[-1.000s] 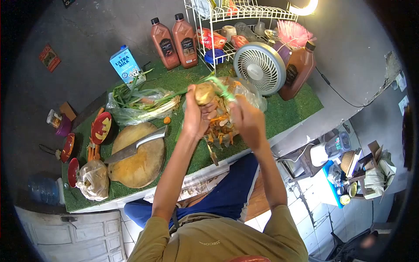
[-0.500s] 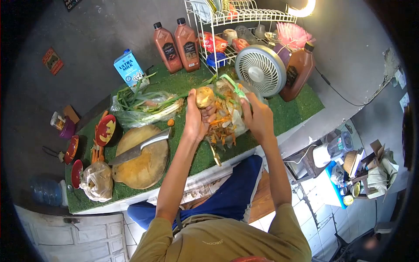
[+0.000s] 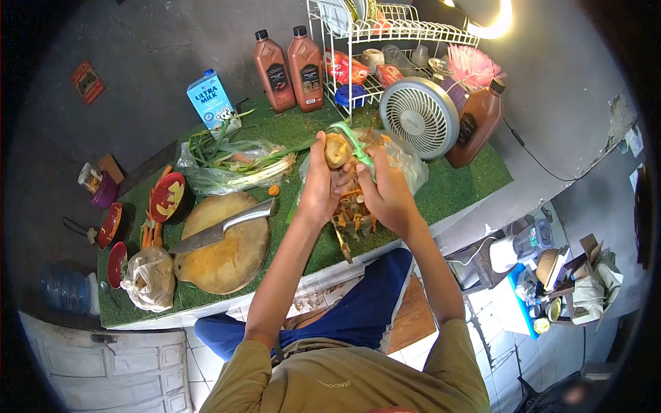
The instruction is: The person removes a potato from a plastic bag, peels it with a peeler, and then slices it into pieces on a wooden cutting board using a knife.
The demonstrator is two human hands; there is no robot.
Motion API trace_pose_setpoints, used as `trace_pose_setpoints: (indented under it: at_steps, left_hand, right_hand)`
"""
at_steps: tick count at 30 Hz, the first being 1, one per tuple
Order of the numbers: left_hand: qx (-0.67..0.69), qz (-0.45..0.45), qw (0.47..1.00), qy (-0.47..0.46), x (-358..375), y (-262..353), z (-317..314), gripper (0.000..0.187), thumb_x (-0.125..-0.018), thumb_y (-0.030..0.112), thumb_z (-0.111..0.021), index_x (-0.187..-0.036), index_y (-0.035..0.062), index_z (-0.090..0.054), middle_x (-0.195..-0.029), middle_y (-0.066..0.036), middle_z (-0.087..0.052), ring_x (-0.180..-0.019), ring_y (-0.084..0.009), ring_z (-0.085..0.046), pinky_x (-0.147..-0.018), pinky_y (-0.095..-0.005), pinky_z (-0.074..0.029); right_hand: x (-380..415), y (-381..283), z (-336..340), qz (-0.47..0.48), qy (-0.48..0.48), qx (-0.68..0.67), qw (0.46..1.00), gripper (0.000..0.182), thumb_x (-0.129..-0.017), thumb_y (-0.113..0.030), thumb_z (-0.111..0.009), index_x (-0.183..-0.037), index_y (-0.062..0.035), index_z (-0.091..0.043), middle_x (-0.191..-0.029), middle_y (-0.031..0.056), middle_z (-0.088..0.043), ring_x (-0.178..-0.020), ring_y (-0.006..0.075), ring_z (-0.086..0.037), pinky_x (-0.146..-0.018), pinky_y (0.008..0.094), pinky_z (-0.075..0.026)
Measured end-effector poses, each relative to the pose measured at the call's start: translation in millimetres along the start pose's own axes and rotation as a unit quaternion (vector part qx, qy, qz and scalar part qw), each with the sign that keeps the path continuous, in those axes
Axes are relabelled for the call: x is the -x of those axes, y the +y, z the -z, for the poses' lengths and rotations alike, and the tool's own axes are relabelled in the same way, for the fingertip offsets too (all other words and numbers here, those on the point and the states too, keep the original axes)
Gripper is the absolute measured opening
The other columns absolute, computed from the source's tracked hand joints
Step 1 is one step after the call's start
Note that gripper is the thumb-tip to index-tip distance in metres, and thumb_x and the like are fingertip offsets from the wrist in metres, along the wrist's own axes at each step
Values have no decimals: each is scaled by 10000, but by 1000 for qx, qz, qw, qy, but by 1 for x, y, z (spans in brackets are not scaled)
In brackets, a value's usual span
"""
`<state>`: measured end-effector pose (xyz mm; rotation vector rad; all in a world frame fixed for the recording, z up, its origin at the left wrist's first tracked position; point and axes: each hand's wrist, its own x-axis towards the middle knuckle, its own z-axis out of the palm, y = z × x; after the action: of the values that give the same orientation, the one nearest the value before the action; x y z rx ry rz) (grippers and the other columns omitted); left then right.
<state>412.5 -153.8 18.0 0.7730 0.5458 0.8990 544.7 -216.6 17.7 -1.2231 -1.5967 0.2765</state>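
Note:
My left hand (image 3: 323,182) is closed around a potato (image 3: 337,150), partly peeled and yellowish, held up over a pile of peelings (image 3: 357,203). In my right hand (image 3: 387,189) is a light green peeler (image 3: 357,143), its head close against the potato's right side. The peelings, orange and brown, lie on a clear plastic bag (image 3: 413,168) beneath both hands. Left of them, a large knife (image 3: 224,226) rests across a round wooden cutting board (image 3: 234,258). A small orange carrot piece (image 3: 274,191) sits just beyond the board.
Spring onions (image 3: 237,172) lie in plastic at the back. A red bowl (image 3: 167,197), carrots (image 3: 153,230) and a tied plastic bag (image 3: 150,279) stand left of the board. A milk carton (image 3: 211,101), sauce bottles (image 3: 305,72), a dish rack (image 3: 399,31) and a fan (image 3: 418,118) line the wall.
My right hand has moved left with the peeler, bringing it to the potato. The potato stays in my left hand. The view has shifted slightly.

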Motion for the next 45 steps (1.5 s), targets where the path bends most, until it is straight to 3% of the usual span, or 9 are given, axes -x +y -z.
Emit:
trace_pose_setpoints:
  at_steps: [10,14,17,25,26,30,34,39,45]
  left_hand:
    - [34,-37,999,18,2,12,-9,500,-1065,475,-298,-1265,86,-542,-689,36,-449,-498,-37,-283,-408,-205,-224]
    - [8,-59,998,23,1,10,0,474,-1062,466,-319,-1205,81,-556,-676,41,-404,-497,-39,-278,-409,-204,-220]
    - [4,-75,997,23,-7,12,10,466,-1061,465,-321,-1150,79,-567,-663,42,-383,-495,-42,-281,-408,-210,-220]
    - [-30,-47,998,43,-5,4,4,503,-1049,518,-309,-1088,84,-561,-652,42,-354,-482,-46,-267,-406,-210,-215]
    - [-15,-54,998,-18,-5,5,15,488,-1048,516,-314,-984,95,-551,-654,42,-355,-484,-46,-263,-405,-212,-215]
    - [-7,-61,998,13,-9,8,12,466,-1050,506,-321,-824,127,-472,-628,52,-351,-473,-45,-265,-403,-210,-215]
    - [-13,-40,993,108,-9,-9,-4,482,-1028,556,-340,-833,138,-480,-606,56,-389,-448,-47,-288,-390,-216,-208]
    - [9,-28,998,53,-4,-11,9,461,-1033,542,-340,-847,145,-482,-611,58,-394,-443,-41,-281,-389,-213,-207]
    - [-14,-58,995,80,2,-11,-9,424,-1043,512,-340,-863,147,-458,-630,51,-389,-456,-39,-285,-395,-212,-205]
  right_hand:
    - [-9,-5,-4,57,-16,208,976,301,-1015,-306,-530,-890,-35,-492,-595,200,-586,-565,435,-598,-495,523,-442]
    - [-10,5,-1,57,-18,227,972,311,-1013,-307,-534,-874,-30,-508,-576,196,-578,-542,429,-591,-483,517,-440]
    - [-16,18,17,-55,-25,210,976,256,-1009,-236,-540,-903,-4,-517,-660,229,-586,-609,447,-584,-544,506,-427]
    - [-6,16,0,15,-21,172,985,317,-1014,-283,-530,-865,-4,-507,-674,270,-583,-642,481,-589,-563,551,-434]
    - [-4,36,4,4,-18,178,984,315,-1013,-281,-532,-865,-4,-508,-681,270,-586,-648,481,-591,-568,550,-437]
    - [5,31,6,-24,-7,151,988,309,-1012,-278,-532,-870,-5,-506,-707,264,-600,-667,473,-602,-582,538,-453]
    - [3,1,-1,-13,-30,149,988,310,-1015,-276,-526,-872,-2,-504,-704,248,-597,-662,461,-604,-576,520,-458]
    - [5,35,1,-57,-39,195,978,285,-1006,-261,-544,-871,-14,-502,-672,242,-591,-653,458,-609,-555,530,-453]
    - [12,6,-4,28,-9,151,988,276,-1003,-258,-552,-860,-28,-502,-627,232,-583,-604,451,-599,-536,530,-452]
